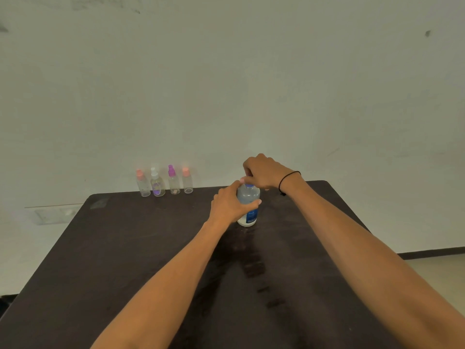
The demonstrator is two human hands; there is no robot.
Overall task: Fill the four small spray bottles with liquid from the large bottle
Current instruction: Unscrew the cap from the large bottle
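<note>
The large clear bottle (pixel 249 205) with a blue label stands upright on the dark table (pixel 125 248), right of centre. My left hand (pixel 230 204) grips its body from the left. My right hand (pixel 264 172) is over the top, fingers pinching the blue cap (pixel 249 185). Several small spray bottles stand in a row at the table's far edge: a pink-capped one (pixel 143 183), a white-capped one (pixel 157 183), a purple-capped one (pixel 173 181) and another pink-capped one (pixel 187 181). All of them have their caps on.
A plain pale wall rises right behind the table's far edge. The table's right edge drops to a light floor (pixel 432 270). A black band circles my right wrist (pixel 289 178).
</note>
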